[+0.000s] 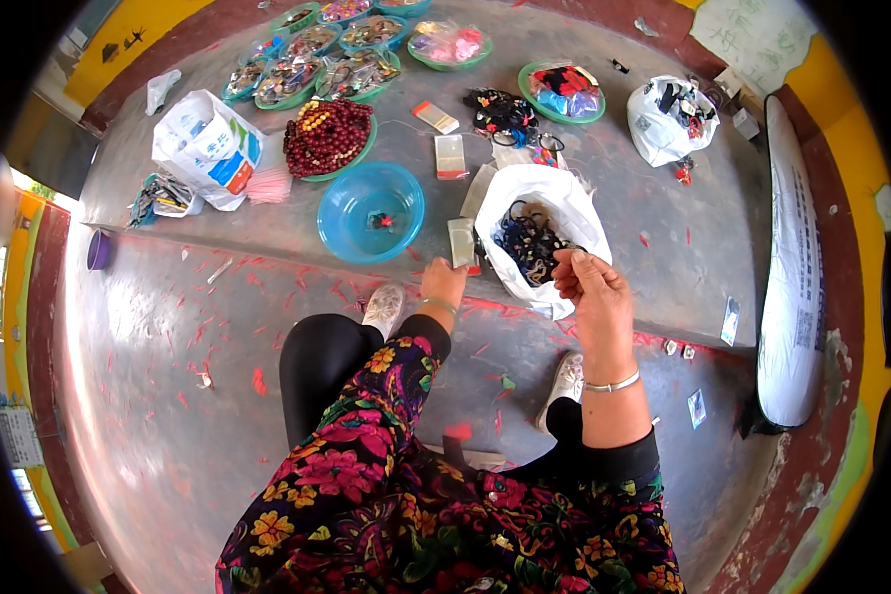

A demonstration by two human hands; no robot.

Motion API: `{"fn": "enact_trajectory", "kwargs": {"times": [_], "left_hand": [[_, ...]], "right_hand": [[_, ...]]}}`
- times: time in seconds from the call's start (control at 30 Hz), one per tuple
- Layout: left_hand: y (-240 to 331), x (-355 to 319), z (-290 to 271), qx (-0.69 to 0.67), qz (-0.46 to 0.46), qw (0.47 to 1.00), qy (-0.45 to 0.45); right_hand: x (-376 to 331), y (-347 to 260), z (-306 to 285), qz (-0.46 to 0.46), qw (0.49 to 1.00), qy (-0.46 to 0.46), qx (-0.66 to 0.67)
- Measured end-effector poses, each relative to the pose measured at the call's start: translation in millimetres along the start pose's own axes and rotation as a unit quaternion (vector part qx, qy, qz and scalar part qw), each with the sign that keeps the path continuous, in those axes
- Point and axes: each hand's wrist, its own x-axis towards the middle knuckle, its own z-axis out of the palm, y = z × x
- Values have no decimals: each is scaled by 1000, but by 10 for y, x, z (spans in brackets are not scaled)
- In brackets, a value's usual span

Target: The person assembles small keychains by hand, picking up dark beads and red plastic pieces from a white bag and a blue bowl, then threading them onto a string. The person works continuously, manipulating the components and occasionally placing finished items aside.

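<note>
My left hand [444,280] reaches forward to the step edge and grips a small clear packet [461,243] that stands next to a white plastic bag [540,188]. The bag lies open and holds several dark hair ties [530,241]. My right hand [589,287] hovers over the bag's near rim with its fingers pinched together on a thin dark hair tie. A silver bangle sits on my right wrist, a thin one on my left.
A blue bowl [371,210] sits left of the bag, a green dish of dark red beads [327,137] behind it. Several green dishes of trinkets [312,59] line the back. Another white bag [668,121], a printed sack [208,144] and flat clear packets [450,155] lie around.
</note>
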Motion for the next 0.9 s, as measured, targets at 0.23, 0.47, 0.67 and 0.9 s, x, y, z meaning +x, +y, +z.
{"fn": "enact_trajectory", "kwargs": {"times": [0.23,0.47,0.67,0.9], "left_hand": [[308,195,92,91,-49,995,13],[266,349,336,-71,-96,993,10],[13,428,323,-288,-86,953,42],[537,3,-597,-610,-44,764,-206]], "right_hand": [[18,-31,-31,19,1000,-9,-12],[43,-2,1,55,998,-24,-10],[18,50,59,67,996,-60,-22],[-5,106,27,58,996,-62,-20]]}}
